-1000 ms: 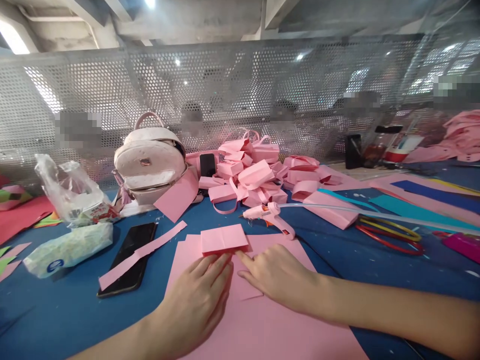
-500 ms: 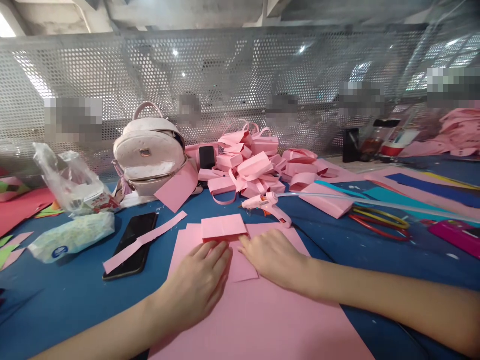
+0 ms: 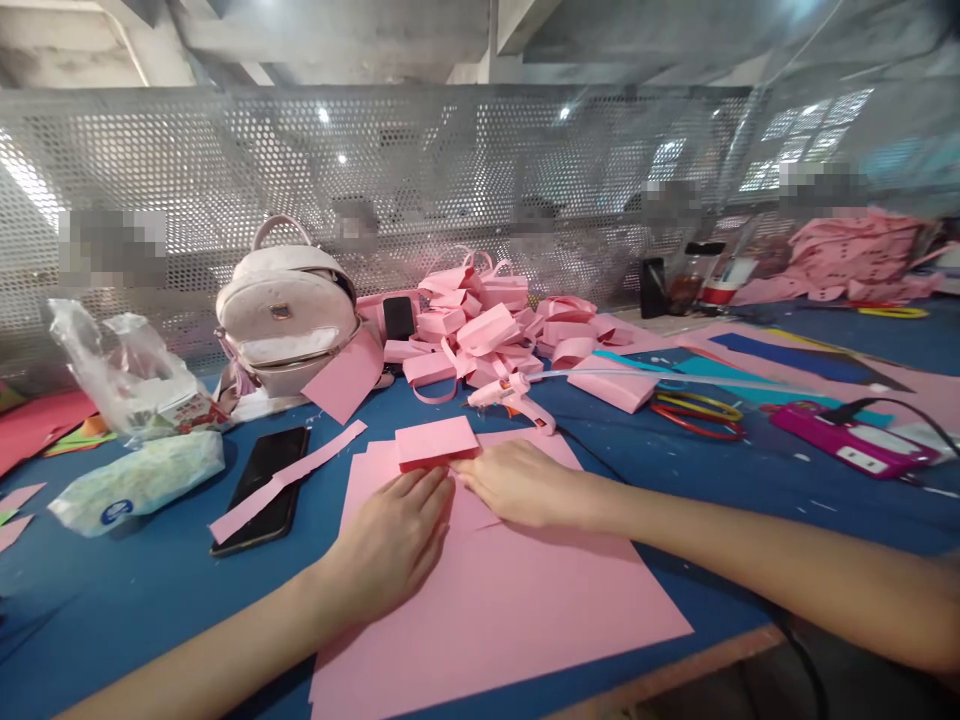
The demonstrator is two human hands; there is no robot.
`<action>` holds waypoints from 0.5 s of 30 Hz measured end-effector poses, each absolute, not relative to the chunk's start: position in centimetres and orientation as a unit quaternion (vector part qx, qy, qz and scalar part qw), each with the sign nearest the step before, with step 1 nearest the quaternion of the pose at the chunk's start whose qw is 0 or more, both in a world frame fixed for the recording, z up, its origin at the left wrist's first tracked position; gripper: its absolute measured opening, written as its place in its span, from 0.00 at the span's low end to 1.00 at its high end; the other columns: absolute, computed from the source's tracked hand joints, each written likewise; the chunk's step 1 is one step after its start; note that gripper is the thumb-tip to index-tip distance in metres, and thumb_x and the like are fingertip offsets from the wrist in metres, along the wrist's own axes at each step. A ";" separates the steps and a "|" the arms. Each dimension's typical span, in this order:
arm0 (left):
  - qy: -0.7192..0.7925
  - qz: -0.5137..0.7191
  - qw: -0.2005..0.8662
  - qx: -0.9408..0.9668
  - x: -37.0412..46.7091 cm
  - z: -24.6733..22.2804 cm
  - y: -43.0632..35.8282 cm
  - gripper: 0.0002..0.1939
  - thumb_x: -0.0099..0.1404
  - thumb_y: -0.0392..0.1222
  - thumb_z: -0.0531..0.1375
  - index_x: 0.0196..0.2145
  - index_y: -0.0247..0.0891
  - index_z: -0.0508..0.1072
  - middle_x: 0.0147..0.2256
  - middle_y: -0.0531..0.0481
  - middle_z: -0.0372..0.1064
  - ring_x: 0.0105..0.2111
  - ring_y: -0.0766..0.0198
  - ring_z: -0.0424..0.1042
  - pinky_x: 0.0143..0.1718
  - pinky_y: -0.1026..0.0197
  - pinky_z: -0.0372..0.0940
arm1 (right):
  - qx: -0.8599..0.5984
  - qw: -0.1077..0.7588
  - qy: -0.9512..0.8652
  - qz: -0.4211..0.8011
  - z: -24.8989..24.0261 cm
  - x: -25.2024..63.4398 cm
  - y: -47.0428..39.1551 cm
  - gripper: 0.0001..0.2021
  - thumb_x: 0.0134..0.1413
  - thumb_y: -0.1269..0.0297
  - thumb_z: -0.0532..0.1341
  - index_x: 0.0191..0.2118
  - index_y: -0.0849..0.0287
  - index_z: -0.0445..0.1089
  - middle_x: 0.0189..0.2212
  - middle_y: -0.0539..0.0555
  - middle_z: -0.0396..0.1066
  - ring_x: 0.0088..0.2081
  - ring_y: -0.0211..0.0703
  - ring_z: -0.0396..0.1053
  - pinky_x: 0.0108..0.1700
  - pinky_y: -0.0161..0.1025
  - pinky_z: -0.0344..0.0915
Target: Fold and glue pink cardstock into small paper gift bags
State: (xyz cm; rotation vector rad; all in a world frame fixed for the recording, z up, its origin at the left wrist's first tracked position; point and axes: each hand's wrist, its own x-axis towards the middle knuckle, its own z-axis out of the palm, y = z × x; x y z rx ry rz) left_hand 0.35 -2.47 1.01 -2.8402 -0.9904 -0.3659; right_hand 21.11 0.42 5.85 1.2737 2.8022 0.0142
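A small folded pink paper piece (image 3: pixel 437 441) rests on large pink sheets (image 3: pixel 495 620) before me. My left hand (image 3: pixel 401 535) lies at its lower left edge, fingers together and pressed down. At its lower right corner, my right hand (image 3: pixel 517 482) has its fingertips closed on the paper. Just behind it a pink and white glue gun (image 3: pixel 514 398) lies on its side. Further back is a pile of pink paper boxes with loop handles (image 3: pixel 484 330).
A black phone (image 3: pixel 262 490) with a pink strip across it, a tissue pack (image 3: pixel 139 480) and a pale backpack (image 3: pixel 289 305) stand or lie left. On the right are coiled cables (image 3: pixel 697 412), a magenta power strip (image 3: pixel 847 440) and coloured sheets.
The view has turned to the right, showing more of the right table edge. Both hands stay at the folded piece; the flap beneath my right hand is now mostly covered.
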 end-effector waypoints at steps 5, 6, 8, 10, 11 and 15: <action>-0.325 -0.116 0.059 -0.937 -0.1 0.9 -2.8 0.23 0.74 0.37 0.46 0.62 0.27 0.63 0.59 0.29 0.65 0.56 0.43 0.70 0.53 0.43 0.70 | 0.400 0.027 0.916 -0.024 6.3 21.6 0.0 0.14 0.70 0.68 0.51 0.48 0.57 0.75 0.36 0.56 0.81 0.33 0.48 0.77 0.29 0.36 0.56; -0.331 -0.115 0.054 -0.935 -0.1 0.9 -2.9 0.23 0.74 0.37 0.46 0.62 0.27 0.63 0.59 0.28 0.65 0.54 0.43 0.72 0.50 0.44 0.72 | 0.399 0.025 0.916 -0.027 6.4 21.7 0.1 0.15 0.70 0.68 0.51 0.49 0.57 0.75 0.36 0.56 0.81 0.33 0.48 0.78 0.29 0.36 0.56; -0.337 -0.118 0.044 -0.933 -0.3 0.9 -3.1 0.23 0.74 0.37 0.45 0.62 0.27 0.63 0.58 0.28 0.64 0.50 0.45 0.74 0.47 0.45 0.74 | 0.398 0.018 0.917 -0.028 6.6 21.7 0.1 0.16 0.70 0.68 0.50 0.52 0.55 0.74 0.38 0.55 0.81 0.35 0.49 0.78 0.31 0.36 0.58; -0.330 -0.123 0.040 -0.935 -0.4 0.9 -3.1 0.23 0.74 0.37 0.46 0.62 0.26 0.63 0.58 0.28 0.65 0.52 0.44 0.73 0.49 0.45 0.73 | 0.398 0.007 0.917 -0.028 6.8 21.6 0.2 0.17 0.71 0.67 0.49 0.55 0.53 0.72 0.41 0.56 0.81 0.37 0.50 0.78 0.34 0.37 0.60; -0.326 -0.125 0.041 -0.936 -0.5 0.8 -3.1 0.23 0.74 0.36 0.46 0.62 0.26 0.63 0.58 0.28 0.65 0.53 0.44 0.72 0.51 0.44 0.73 | 0.397 0.003 0.917 -0.028 6.9 21.4 0.2 0.18 0.71 0.67 0.49 0.56 0.53 0.72 0.42 0.56 0.80 0.38 0.50 0.78 0.35 0.37 0.61; -0.317 -0.119 0.054 -0.939 -0.6 0.8 -2.9 0.23 0.73 0.35 0.48 0.63 0.26 0.63 0.59 0.29 0.65 0.59 0.41 0.66 0.58 0.41 0.67 | 0.399 -0.006 0.916 -0.032 7.0 20.5 0.1 0.20 0.69 0.70 0.49 0.58 0.54 0.71 0.46 0.57 0.79 0.43 0.50 0.77 0.41 0.38 0.64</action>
